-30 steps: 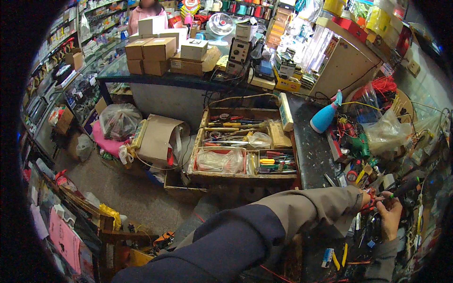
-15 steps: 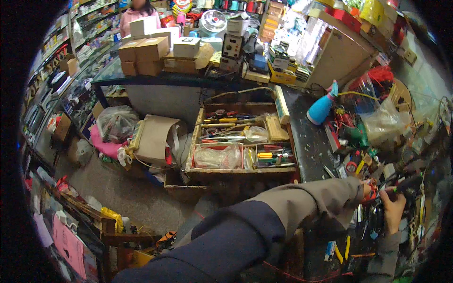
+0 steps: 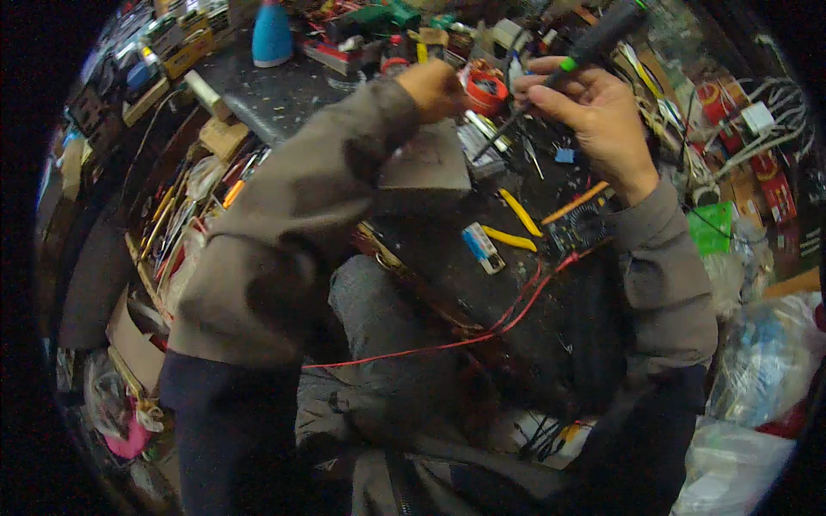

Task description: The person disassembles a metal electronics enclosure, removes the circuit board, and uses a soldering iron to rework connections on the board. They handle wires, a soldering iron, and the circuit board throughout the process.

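Observation:
My right hand (image 3: 594,116) grips a screwdriver (image 3: 594,47) with a black handle and bright green bands. Its dark shaft slants down to the left, over the cluttered bench. My left hand (image 3: 433,91) is closed, with the fingers curled beside a round orange-red tub (image 3: 486,91); what they pinch, if anything, is hidden. Dark bits lie in the tub. Under my left wrist sits a grey box-like block (image 3: 426,159). Between my forearms are a yellow-handled tool (image 3: 520,215), a small blue and white box (image 3: 482,248) and a dark multimeter (image 3: 575,228).
Red test leads (image 3: 516,318) run across the bench edge toward my lap. A blue spray bottle (image 3: 272,36) stands at the far left. A drawer of tools (image 3: 185,202) lies left of my arm; white cables (image 3: 779,120) and plastic bags (image 3: 766,361) are on the right.
The view has swung right and down onto the bench. My hands now appear at upper centre, farther apart, and the screwdriver in my right hand shows more fully, held up.

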The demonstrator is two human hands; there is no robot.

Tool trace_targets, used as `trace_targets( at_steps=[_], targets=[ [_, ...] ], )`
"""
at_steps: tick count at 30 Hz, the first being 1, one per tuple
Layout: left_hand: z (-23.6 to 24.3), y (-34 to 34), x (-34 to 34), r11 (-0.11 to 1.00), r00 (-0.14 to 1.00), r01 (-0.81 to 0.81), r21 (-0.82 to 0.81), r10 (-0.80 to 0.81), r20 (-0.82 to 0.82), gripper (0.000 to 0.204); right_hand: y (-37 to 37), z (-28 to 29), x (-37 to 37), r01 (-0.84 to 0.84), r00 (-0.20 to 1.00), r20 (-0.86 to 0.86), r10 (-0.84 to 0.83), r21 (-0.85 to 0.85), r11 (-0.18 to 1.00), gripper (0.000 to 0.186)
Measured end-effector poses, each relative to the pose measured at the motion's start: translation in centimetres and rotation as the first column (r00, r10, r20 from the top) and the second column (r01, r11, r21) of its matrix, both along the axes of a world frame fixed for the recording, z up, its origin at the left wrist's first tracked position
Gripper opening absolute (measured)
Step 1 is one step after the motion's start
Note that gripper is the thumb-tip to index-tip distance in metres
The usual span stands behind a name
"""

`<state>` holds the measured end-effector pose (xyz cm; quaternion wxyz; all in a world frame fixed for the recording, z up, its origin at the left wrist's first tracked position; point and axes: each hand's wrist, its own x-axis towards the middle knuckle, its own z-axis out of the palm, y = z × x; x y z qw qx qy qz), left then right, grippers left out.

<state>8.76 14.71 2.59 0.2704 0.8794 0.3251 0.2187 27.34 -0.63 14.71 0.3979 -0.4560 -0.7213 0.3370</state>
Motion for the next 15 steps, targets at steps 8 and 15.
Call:
trace_targets(
  at_steps=[8,15],
  targets=[
    [4.5,-6.3,-7.7,0.437,0.527,0.513,-0.739,0.519,0.673,0.011,-0.9,-1.7,-1.5,-0.030,0.996,-0.082,0.038,0.094,0.995,0.023],
    [5.0,-8.6,-8.7,0.429,0.652,0.551,-0.715,0.314,0.690,0.021,-1.2,-1.8,-1.4,-0.006,0.999,-0.044,0.010,0.090,0.996,0.022]
  ],
)
